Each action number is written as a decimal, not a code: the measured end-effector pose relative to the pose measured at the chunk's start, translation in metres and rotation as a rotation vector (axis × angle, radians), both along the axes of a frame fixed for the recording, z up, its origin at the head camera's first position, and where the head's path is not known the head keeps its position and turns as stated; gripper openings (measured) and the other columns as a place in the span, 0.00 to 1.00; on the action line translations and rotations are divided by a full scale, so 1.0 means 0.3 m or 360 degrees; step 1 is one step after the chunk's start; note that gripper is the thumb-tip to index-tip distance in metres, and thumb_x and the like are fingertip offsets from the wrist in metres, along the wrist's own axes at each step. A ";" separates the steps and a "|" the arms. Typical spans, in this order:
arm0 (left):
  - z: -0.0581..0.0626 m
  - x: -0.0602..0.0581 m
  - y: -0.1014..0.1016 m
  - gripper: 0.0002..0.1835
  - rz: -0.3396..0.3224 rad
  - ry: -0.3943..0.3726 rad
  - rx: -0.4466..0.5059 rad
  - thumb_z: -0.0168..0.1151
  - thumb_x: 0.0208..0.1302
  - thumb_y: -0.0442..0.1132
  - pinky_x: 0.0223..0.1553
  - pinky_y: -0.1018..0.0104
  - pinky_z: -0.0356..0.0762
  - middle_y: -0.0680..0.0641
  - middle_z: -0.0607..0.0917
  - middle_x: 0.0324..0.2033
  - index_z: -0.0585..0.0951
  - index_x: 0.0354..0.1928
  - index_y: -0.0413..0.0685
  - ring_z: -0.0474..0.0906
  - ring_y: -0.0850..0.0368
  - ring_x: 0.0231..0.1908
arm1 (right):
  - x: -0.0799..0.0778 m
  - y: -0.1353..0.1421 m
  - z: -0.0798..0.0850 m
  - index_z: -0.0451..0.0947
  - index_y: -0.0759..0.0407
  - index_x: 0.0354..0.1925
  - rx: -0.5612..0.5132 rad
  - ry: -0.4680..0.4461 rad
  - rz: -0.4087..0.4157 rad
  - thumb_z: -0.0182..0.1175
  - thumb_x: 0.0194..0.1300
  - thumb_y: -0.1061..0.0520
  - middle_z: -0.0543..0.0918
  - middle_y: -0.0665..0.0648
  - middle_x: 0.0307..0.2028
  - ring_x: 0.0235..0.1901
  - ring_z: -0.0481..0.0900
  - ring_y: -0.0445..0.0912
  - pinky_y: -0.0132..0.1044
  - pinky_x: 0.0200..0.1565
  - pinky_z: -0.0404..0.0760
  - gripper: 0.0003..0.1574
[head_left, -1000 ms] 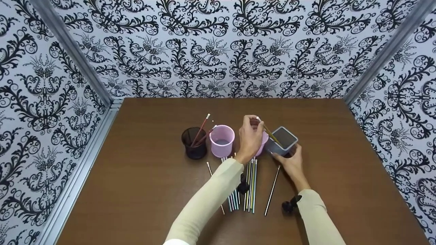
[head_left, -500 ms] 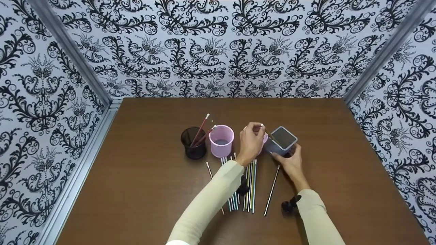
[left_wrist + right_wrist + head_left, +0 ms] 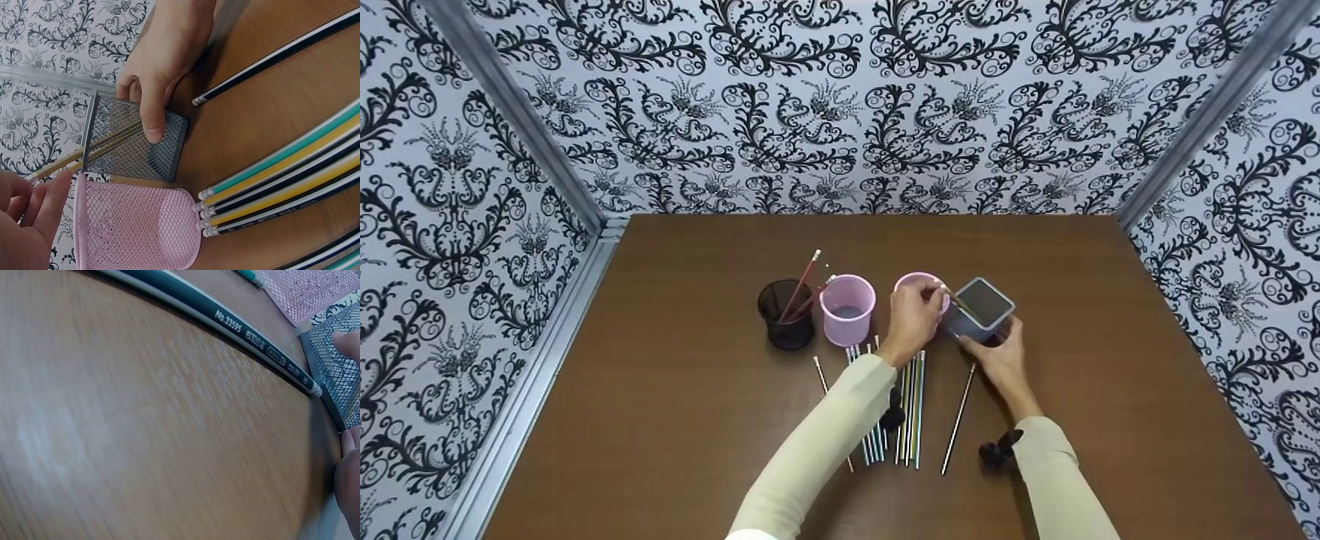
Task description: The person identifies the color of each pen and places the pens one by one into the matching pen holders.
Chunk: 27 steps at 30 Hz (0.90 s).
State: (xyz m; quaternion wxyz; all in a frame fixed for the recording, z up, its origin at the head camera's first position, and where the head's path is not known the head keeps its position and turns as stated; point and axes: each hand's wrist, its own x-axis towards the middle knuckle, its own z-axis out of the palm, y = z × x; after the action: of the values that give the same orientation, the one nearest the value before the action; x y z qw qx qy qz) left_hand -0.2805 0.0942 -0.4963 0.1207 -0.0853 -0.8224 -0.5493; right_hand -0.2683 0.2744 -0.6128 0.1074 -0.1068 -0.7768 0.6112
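Note:
My left hand (image 3: pixel 913 313) pinches a yellow pencil (image 3: pixel 958 301) near its eraser end, over the rim of a grey square mesh pen holder (image 3: pixel 969 328). In the left wrist view, the pencil's lower part (image 3: pixel 107 140) shows through the mesh, and a second yellow length lies close beside it. My right hand (image 3: pixel 1002 358) grips the holder by its lower side, thumb (image 3: pixel 152 121) on the mesh wall. A round pink mesh cup (image 3: pixel 135 222) stands right beside the holder, partly behind my left hand in the head view.
Another pink cup (image 3: pixel 847 315) and a black mesh cup (image 3: pixel 789 330) with red pencils stand to the left. Striped pencils (image 3: pixel 913 412) lie in rows on the brown table (image 3: pixel 675 375). One dark pencil (image 3: pixel 958 420) lies apart on the right, one (image 3: pixel 820 373) on the left.
My left hand has come down with the yellow pencil, which sits lower in the grey holder. More of the pink cup's rim shows behind the hand. My right hand has stayed put.

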 end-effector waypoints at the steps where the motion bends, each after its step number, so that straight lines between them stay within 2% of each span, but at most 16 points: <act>1: 0.000 0.002 0.000 0.05 -0.0021 -0.0011 0.0005 0.63 0.64 0.31 0.23 0.79 0.74 0.43 0.88 0.28 0.87 0.36 0.37 0.81 0.61 0.19 | 0.000 0.000 0.001 0.51 0.67 0.72 -0.0002 -0.0002 -0.0004 0.74 0.54 0.64 0.67 0.70 0.67 0.69 0.67 0.58 0.47 0.72 0.63 0.57; 6: -0.001 0.008 -0.001 0.07 -0.0079 -0.0088 0.0026 0.61 0.66 0.31 0.18 0.80 0.70 0.43 0.84 0.21 0.86 0.36 0.35 0.72 0.68 0.15 | 0.002 -0.003 0.003 0.51 0.68 0.71 -0.0026 0.0008 0.0002 0.73 0.54 0.64 0.68 0.71 0.67 0.69 0.66 0.59 0.48 0.72 0.62 0.56; 13: -0.003 0.008 -0.008 0.08 -0.0045 -0.0154 -0.0064 0.61 0.68 0.35 0.19 0.81 0.67 0.46 0.86 0.19 0.88 0.39 0.41 0.70 0.72 0.15 | 0.004 -0.001 0.000 0.51 0.67 0.72 -0.0034 0.0036 0.0018 0.74 0.53 0.64 0.67 0.70 0.67 0.68 0.67 0.59 0.47 0.70 0.64 0.57; 16: -0.005 0.012 -0.017 0.09 -0.0027 -0.0158 -0.0095 0.61 0.69 0.37 0.24 0.80 0.70 0.47 0.87 0.20 0.89 0.40 0.44 0.73 0.70 0.18 | 0.003 -0.002 -0.005 0.50 0.68 0.72 -0.0055 0.0061 0.0030 0.74 0.53 0.65 0.66 0.71 0.67 0.68 0.66 0.60 0.48 0.71 0.64 0.57; 23: -0.007 0.027 -0.038 0.11 -0.0051 -0.0222 0.0018 0.62 0.69 0.37 0.19 0.79 0.73 0.46 0.89 0.26 0.88 0.48 0.42 0.74 0.70 0.17 | 0.004 0.001 -0.006 0.51 0.67 0.71 -0.0017 0.0051 0.0035 0.74 0.53 0.65 0.67 0.71 0.66 0.68 0.67 0.60 0.48 0.71 0.64 0.56; 27: -0.013 0.034 -0.065 0.11 -0.0050 -0.0121 -0.0076 0.63 0.68 0.37 0.30 0.77 0.80 0.44 0.91 0.33 0.87 0.47 0.42 0.84 0.62 0.27 | 0.006 0.008 -0.001 0.50 0.67 0.71 -0.0015 0.0029 0.0060 0.74 0.53 0.65 0.66 0.71 0.67 0.69 0.66 0.59 0.48 0.72 0.64 0.56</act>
State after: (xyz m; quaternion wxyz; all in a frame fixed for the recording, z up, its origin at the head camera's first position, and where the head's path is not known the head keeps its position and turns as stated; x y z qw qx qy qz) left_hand -0.2702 0.0747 -0.5003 0.0788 -0.0802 -0.8378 -0.5342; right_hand -0.2667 0.2766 -0.6130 0.1024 -0.0869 -0.7749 0.6177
